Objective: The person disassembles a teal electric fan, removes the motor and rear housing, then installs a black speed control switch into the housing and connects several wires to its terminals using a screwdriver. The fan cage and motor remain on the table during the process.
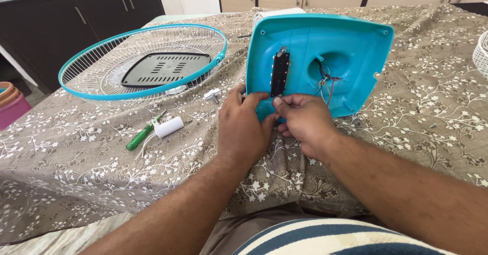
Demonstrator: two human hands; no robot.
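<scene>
Both hands gripped the turquoise fan base [351, 57] at its near edge. The left hand [243, 125] clasped it; the right hand [300, 120] pinched near the black switch strip [280, 73], fingertips hiding whatever they held.

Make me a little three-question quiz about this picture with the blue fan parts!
1. True or false: the green screwdriver is in one of the hands.
2. What lies inside the round wire fan guard? A) a dark vented plate B) a white cylinder C) a wall plug
3. Which part of the turquoise fan base do both hands work at?

Key
1. False; it lies on the floral cloth.
2. A.
3. The lower end of the black switch strip, where the left hand and right hand meet.
</scene>
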